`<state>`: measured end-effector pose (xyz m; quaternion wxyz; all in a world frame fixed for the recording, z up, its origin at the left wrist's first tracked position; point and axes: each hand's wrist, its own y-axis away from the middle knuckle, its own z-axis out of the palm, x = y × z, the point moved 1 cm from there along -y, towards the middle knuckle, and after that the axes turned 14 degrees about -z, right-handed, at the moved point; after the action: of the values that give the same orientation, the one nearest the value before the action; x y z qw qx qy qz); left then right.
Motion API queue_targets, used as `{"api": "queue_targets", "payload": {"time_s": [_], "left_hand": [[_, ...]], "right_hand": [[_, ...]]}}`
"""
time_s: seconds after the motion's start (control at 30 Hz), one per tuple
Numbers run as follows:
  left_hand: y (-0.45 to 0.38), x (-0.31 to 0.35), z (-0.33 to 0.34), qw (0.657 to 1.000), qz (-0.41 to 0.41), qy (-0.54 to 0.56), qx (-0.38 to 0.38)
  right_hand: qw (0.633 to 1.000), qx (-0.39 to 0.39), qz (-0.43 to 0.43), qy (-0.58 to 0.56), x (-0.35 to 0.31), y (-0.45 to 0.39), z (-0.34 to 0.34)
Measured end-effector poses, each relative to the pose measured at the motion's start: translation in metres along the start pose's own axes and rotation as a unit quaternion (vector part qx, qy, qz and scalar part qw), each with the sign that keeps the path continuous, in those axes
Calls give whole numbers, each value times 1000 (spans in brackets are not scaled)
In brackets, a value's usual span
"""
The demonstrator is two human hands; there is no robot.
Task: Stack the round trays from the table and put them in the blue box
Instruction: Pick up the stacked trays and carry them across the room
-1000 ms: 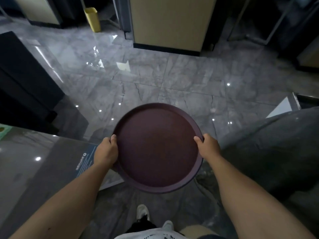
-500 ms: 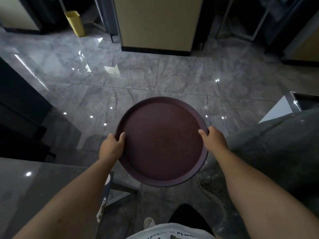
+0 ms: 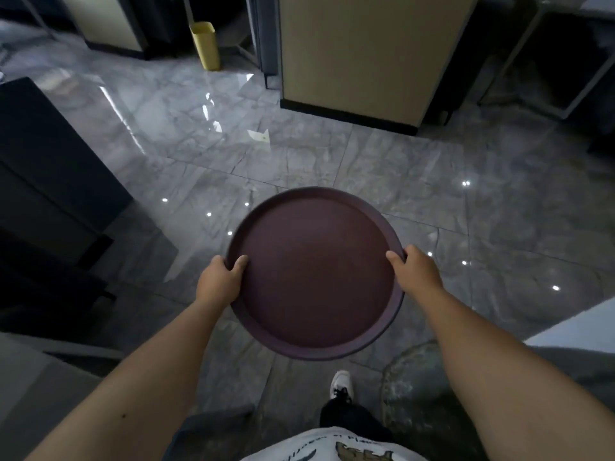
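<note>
A dark maroon round tray hangs level in front of me over the grey marble floor. My left hand grips its left rim with the thumb over the edge. My right hand grips the right rim the same way. A thick lower edge shows at the tray's near side, so whether more trays sit stacked beneath it I cannot tell. No blue box is in view.
A dark cabinet stands at the left, a beige partition straight ahead, a yellow bin beside it. A grey table edge lies at lower left, a pale surface at right. My shoe is on the floor.
The view has swung to the right and forward: the grey table has slid out to the lower left and the cloth-covered mass at right is mostly gone. Both hands keep the same grip.
</note>
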<state>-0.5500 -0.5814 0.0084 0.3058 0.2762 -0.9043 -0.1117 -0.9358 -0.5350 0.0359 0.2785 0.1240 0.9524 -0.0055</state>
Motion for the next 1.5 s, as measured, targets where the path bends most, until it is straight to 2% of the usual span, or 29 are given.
{"api": "queue_targets", "payload": {"time_s": [0.23, 0.43, 0.93, 1.2, 1.5], "left_hand": [[-40, 59, 1, 998, -47, 41, 25], [-100, 76, -17, 994, -80, 68, 43], [-333, 113, -121, 991, -101, 14, 88], [-433, 133, -150, 983, -136, 30, 120], [-560, 186, -172, 971, -179, 72, 141]], "right_hand": [[998, -33, -60, 1, -21, -124, -18], [993, -59, -106, 15, -67, -204, 4], [988, -67, -138, -1, -248, -406, 93], [980, -83, -183, 8, -323, -518, 136], [963, -135, -231, 19, -400, -678, 174]]}}
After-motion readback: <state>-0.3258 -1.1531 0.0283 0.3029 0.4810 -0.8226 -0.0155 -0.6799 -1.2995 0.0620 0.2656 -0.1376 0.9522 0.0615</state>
